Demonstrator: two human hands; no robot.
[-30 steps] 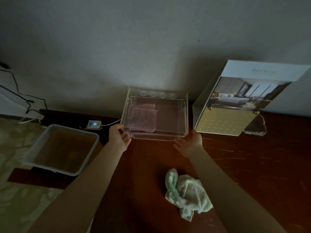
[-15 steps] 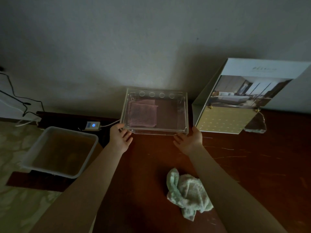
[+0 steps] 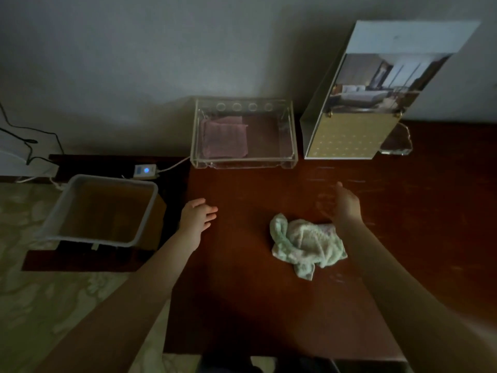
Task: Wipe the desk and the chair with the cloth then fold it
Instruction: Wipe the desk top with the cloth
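A crumpled pale green cloth (image 3: 306,244) lies on the dark red-brown desk (image 3: 242,292), near its middle. My right hand (image 3: 341,204) hovers just behind the cloth's far right edge, blurred, fingers loosely spread and holding nothing. My left hand (image 3: 197,216) hangs over the desk's left edge with relaxed fingers, also holding nothing. No chair is in view.
A clear acrylic tray (image 3: 243,161) with a folded pink cloth (image 3: 224,138) stands at the back of the desk against the wall. A tall printed box (image 3: 376,92) leans at the back right. A white bin (image 3: 102,210) sits left of the desk beside a cabled switch (image 3: 145,170).
Both hands have let go of the acrylic tray and drawn back toward me. The tray now rests at the back of the desk by the wall.
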